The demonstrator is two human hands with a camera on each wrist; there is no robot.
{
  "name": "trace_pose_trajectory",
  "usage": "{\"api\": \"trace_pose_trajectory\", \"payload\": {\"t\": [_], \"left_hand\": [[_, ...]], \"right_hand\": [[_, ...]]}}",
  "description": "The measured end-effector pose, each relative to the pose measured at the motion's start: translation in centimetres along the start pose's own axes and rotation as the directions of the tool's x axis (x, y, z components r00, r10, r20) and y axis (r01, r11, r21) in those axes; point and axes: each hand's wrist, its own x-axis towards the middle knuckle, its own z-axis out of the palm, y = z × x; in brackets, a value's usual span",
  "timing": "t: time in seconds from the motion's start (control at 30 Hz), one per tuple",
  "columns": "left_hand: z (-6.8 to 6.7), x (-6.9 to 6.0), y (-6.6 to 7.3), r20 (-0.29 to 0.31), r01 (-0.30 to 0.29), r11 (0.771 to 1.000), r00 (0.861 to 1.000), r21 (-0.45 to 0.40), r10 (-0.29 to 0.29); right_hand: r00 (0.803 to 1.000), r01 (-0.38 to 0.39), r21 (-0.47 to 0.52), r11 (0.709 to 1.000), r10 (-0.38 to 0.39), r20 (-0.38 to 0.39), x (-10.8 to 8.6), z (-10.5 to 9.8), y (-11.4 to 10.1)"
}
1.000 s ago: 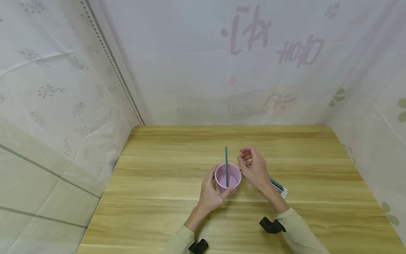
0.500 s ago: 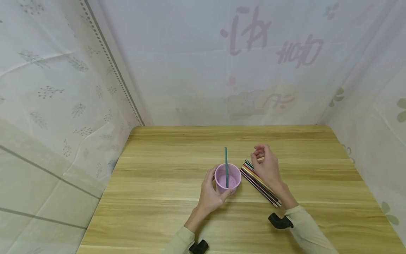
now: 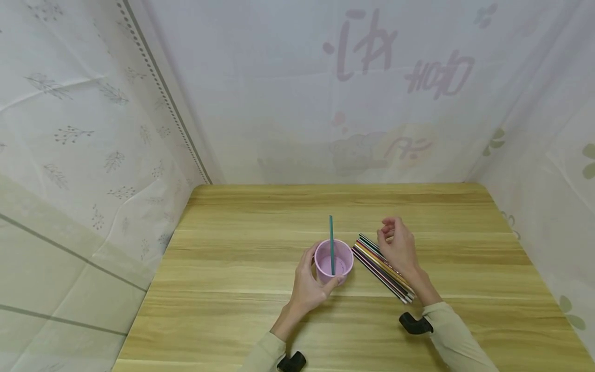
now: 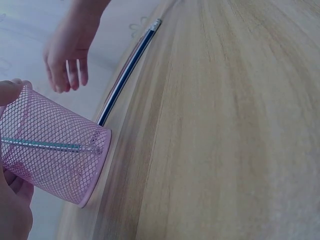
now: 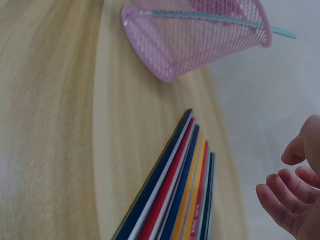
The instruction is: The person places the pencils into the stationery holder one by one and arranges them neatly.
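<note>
My left hand (image 3: 310, 287) grips a pink mesh pencil cup (image 3: 343, 253) from its left side, thumb at the near side and fingers around the far side. Inside the cup one green pencil (image 3: 331, 232) leans, its upper part sticking out above the rim; the left wrist view shows its lower end near the cup's base. Just right of the cup, several striped pencils (image 3: 378, 268) lie side by side on the table in a slanting bundle. Above the bundle hovers my right hand (image 3: 400, 248), fingers loosely bent and holding nothing, as the right wrist view shows.
The wood-grain table (image 3: 232, 268) carries the cup and pencils. A pale printed cloth (image 3: 302, 103) hangs behind it, with more cloth at both sides. Black wrist mounts (image 3: 415, 324) sit on both forearms.
My right hand has moved right, away from the cup and over the pencil bundle, uncovering most of the pencils. The left hand, the cup and the green pencil have stayed in place.
</note>
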Motion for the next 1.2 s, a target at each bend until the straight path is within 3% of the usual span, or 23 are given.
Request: {"api": "trace_pose_trajectory", "payload": {"t": [0.23,0.53,1.2], "left_hand": [[0.0,0.0,0.2,0.012,0.028,1.0,1.0,-0.013,-0.028],[0.1,-0.1,0.2,0.011,0.025,1.0,1.0,-0.011,-0.025],[0.0,-0.1,0.2,0.022,0.031,1.0,0.999,0.001,-0.031]], "right_hand": [[0.998,-0.01,-0.043,0.999,0.012,0.054,-0.2,0.3,1.4],[0.989,-0.034,-0.177,0.984,0.059,0.137,-0.7,0.8,2.7],[0.95,-0.013,-0.282,0.959,0.1,0.296,-0.3,0.3,2.8]]}}
